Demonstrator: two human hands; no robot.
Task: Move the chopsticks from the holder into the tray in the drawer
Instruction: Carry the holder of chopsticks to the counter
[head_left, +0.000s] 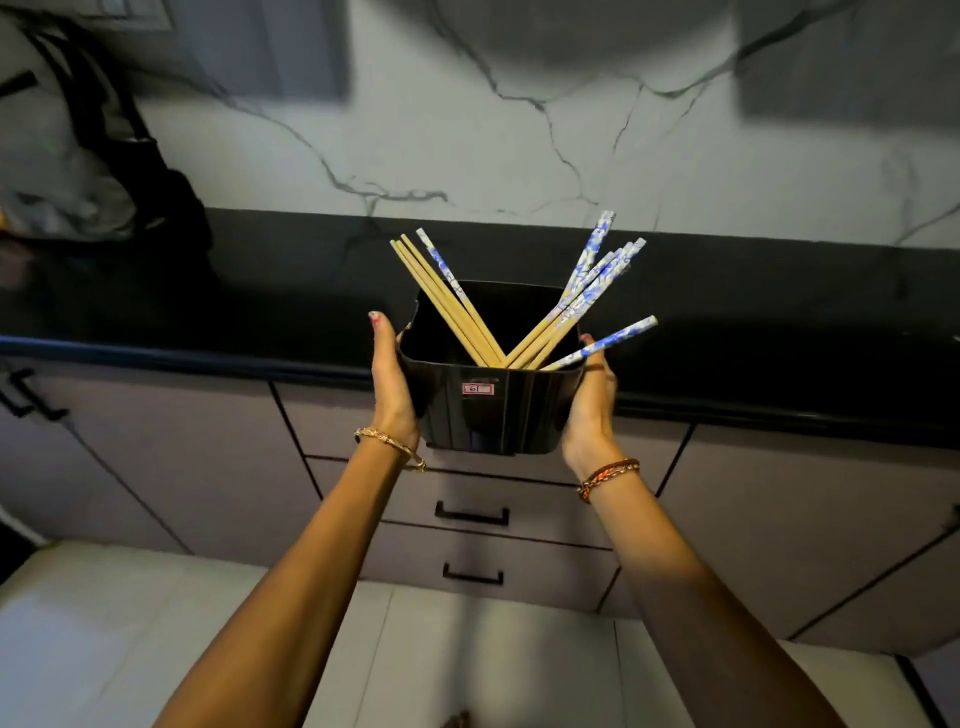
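Note:
I hold a black square plastic holder (493, 415) in the air in front of the counter edge. My left hand (392, 384) presses its left side and my right hand (592, 400) its right side. Several chopsticks (566, 312) stand in it, fanned out: plain wooden ones lean left, and ones with blue-and-white patterned tops lean right. Below the holder the drawers (472, 512) with black handles are all closed. No tray shows.
A black countertop (779, 332) runs across the view under a white marble-patterned wall (519, 130). A dark bag and a grey plastic bag (67, 187) lie at the far left of the counter. Grey cabinet doors flank the drawers; pale floor tiles lie below.

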